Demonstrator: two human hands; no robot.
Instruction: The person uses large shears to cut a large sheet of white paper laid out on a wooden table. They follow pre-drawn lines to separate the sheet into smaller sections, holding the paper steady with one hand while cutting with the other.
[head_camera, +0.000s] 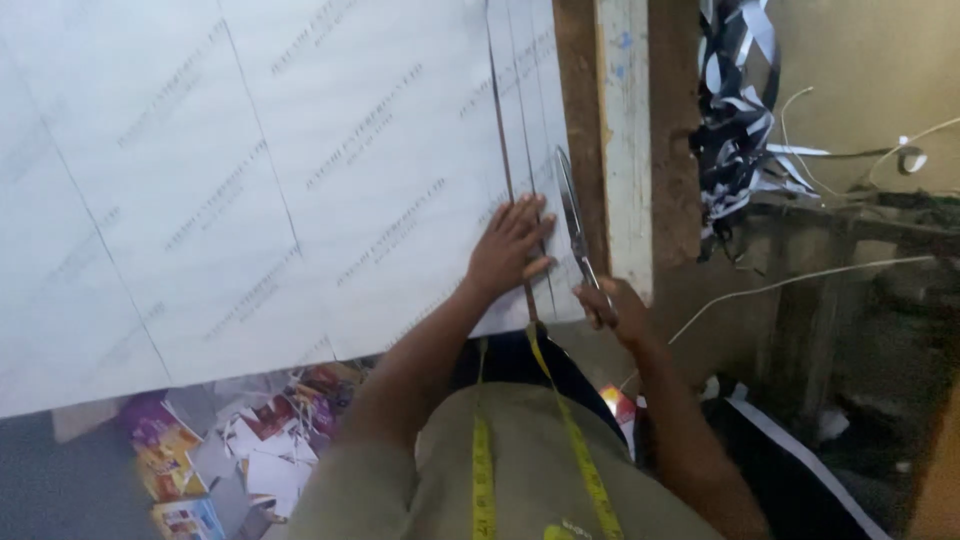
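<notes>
Head view looks down on a large white sheet (300, 170) lying flat on the table, its right edge near a wooden post (625, 140). Left hand (510, 250) lies spread, palm pressing the sheet down. Right hand (612, 308) is closed around long scissors (572, 215) at that edge. Thin, light and floppy by its look, the sheet probably creases easily, so flat pressure beside the cut line suits it

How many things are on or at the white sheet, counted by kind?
White sheet: 1
Scissors, gripped by the right hand: 1
Yellow measuring tape: 1
Hands (the left hand lies flat on the sheet): 2
Total: 5
</notes>
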